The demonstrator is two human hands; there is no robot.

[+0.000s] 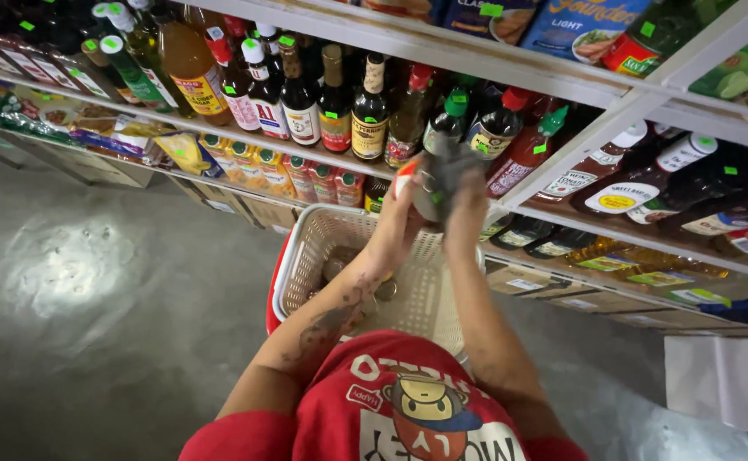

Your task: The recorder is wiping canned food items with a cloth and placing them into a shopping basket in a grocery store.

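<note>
— What is held in the hands?

— A small bottle (429,183) is gripped between both hands, raised in front of the shelf of sauce bottles (353,107). The left hand (398,224) is closed around the bottle's left side, near an orange-and-white cap or label end. The right hand (464,205) is wrapped on its right side, and a dark grey cloth (449,166) is pressed against the bottle by that hand. The picture is blurred there, so the bottle's contents cannot be told.

— Where is the bottle placed in relation to the basket?

— It is held above the far rim of a cream plastic basket (323,248) with a woven-look wall, which is set on a red frame (273,294) just in front of the person. Some rounded items are seen lying low inside the basket, but their kind cannot be made out.

— What is found around them?

— The white metal shelf (562,158) is filled with upright bottles: dark sauces, amber vinegar (190,64), red-capped and green-capped ones, many marked with small green stickers. A lower shelf is stocked with small orange jars (250,162) and packets. Boxes and bags are stored on the shelf above. A grey concrete floor (92,282) is seen to the left. A red printed shirt (408,401) is worn by the person.
</note>
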